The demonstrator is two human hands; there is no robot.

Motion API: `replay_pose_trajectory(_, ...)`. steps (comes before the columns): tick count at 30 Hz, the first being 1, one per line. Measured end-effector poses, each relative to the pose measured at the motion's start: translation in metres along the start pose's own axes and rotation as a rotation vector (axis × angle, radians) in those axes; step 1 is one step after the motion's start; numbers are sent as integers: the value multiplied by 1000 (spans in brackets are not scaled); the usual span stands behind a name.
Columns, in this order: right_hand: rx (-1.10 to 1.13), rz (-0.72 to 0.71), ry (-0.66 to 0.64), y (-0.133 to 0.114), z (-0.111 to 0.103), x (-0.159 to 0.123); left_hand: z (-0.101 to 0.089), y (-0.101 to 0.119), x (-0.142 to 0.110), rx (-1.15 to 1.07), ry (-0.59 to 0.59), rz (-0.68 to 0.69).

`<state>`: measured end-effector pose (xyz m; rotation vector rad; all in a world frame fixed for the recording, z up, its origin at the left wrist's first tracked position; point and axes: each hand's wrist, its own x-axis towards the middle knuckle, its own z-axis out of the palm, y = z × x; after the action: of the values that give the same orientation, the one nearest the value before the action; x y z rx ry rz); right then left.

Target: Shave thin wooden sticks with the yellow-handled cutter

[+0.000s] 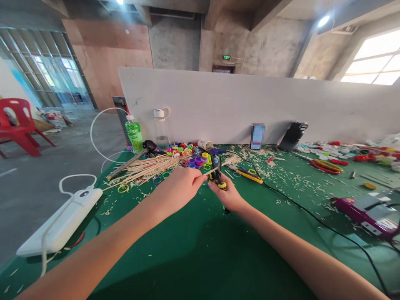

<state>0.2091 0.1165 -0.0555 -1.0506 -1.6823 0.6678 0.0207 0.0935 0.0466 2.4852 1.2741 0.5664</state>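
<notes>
Over the green table, my left hand pinches a thin bamboo stick by its end. My right hand is closed round a black-and-yellow hand tool, pliers or cutters, held upright with its jaws at the stick. The two hands are close together at the table's middle. Behind them lies a heap of bamboo sticks and a pile of small coloured rings. Wood shavings litter the cloth.
A white power strip lies at the left edge. A green bottle, a clear bottle and two phones stand against the white partition. A black cable, yellow cutters, red scissors and a purple device lie at the right.
</notes>
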Motion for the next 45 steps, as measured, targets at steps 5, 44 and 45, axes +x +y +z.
replay_pose_trajectory(5,-5,-4,-16,1,-1,1,3,-5,1,-35,-7,5)
replay_pose_trajectory(44,1,8,-69,3,-8,3,15,-27,12,214,199,301)
replay_pose_trajectory(45,-1,10,-73,3,-8,3,15,-27,13,208,199,303)
